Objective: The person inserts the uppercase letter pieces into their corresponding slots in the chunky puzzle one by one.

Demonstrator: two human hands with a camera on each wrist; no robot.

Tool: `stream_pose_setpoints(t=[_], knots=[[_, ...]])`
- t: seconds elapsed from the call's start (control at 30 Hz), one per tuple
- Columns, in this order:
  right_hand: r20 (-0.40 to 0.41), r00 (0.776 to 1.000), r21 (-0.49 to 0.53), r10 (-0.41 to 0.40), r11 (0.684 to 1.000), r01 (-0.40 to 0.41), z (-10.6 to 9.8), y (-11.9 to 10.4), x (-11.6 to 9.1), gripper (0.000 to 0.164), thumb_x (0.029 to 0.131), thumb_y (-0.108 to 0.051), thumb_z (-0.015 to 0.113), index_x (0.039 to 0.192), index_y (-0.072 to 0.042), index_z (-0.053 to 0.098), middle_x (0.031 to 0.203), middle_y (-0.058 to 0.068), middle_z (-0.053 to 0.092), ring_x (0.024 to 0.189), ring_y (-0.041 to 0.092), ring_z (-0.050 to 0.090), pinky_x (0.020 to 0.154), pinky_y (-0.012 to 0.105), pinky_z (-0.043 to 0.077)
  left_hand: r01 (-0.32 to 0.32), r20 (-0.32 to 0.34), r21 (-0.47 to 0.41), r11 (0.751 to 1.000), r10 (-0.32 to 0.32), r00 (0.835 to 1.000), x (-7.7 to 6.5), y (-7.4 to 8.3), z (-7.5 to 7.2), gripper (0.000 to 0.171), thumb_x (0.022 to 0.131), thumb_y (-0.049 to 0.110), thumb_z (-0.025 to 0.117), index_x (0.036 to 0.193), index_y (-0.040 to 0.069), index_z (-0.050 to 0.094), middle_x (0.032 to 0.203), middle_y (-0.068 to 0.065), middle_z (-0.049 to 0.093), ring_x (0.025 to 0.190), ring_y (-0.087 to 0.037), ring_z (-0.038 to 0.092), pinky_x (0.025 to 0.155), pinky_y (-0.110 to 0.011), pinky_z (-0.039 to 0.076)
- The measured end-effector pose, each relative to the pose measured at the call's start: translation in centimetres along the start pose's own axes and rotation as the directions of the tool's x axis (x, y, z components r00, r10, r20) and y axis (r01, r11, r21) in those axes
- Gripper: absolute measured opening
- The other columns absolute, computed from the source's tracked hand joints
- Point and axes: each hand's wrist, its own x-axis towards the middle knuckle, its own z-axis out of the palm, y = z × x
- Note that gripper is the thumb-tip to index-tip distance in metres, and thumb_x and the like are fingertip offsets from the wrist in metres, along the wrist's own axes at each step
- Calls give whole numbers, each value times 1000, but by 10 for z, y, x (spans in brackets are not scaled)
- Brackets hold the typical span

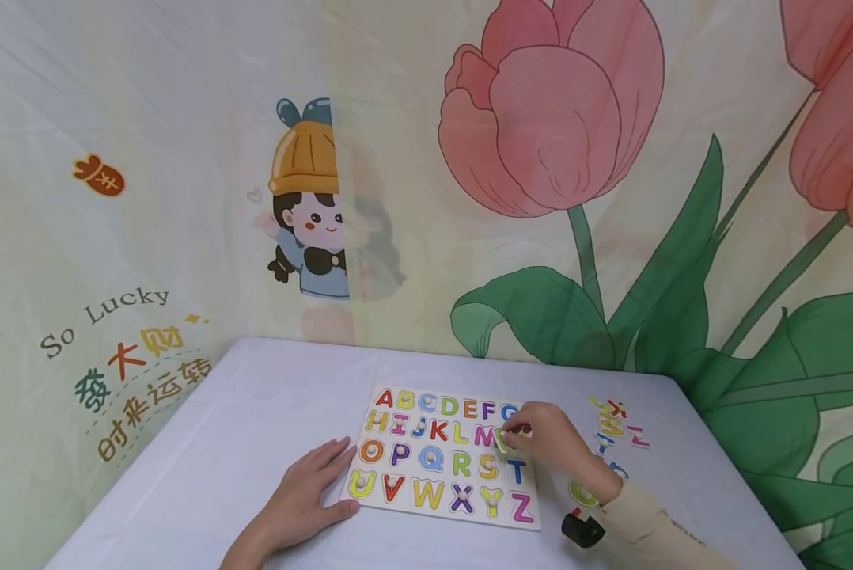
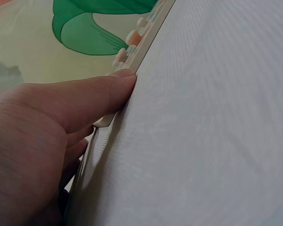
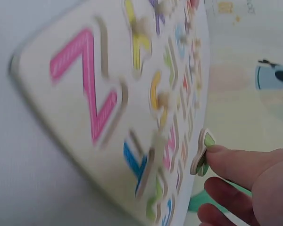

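A white wooden alphabet puzzle board (image 1: 444,518) lies on the table, with coloured letters and small pegs on several of them. My right hand (image 1: 551,439) is over its right side, beside the purple M. Between thumb and fingertips it pinches a green letter piece (image 3: 203,153), which is tilted on edge above the board in the right wrist view. The piece's face is turned partly away, so I cannot tell which letter it is. My left hand (image 1: 305,495) rests at the board's left edge with fingers extended, its thumb (image 2: 106,94) against the front edge.
Several loose letter pieces (image 1: 612,427) lie on the white-covered table (image 1: 255,412) to the right of the board, some partly behind my right forearm. A black device (image 1: 583,529) is at my right wrist. Printed curtains (image 1: 398,174) stand behind the table.
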Motion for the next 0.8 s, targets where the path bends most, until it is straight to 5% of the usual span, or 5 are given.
stream_pose_setpoints(t=[0.8], knots=[[-10,1000,72,-23,997,24,53,-49,-3,9,85,-20,91,84,-20,82,77,-15,64,69,2,54,63,20,49,-12,-18,12,1000,12,1000,0,-1,1,85,91,62,74,159,16,52,168,-6,43,156,-37,35,122,-66,30]])
